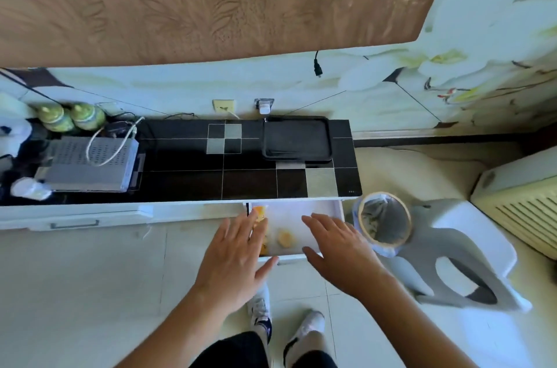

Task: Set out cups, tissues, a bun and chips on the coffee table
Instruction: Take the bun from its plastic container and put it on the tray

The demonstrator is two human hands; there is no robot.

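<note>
Below the black surface (250, 162) an open drawer (304, 217) is seen, where the bun (284, 238) lies between both hands and the chips (261, 218) just beside the left hand (233, 250), while the right hand (337, 250) is spread wide too, nothing held, likely for reaching in.

Open drawer (319, 214): right half bare; chips (261, 218) left, bun (285, 238) centre; bin (384, 221) crowds right.

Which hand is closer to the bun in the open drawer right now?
Left, narrowly. The left hand hovers beside the bun, its fingertips partly covering the orange packet. The right hand hovers on the bun's other side, slightly farther off.
</note>
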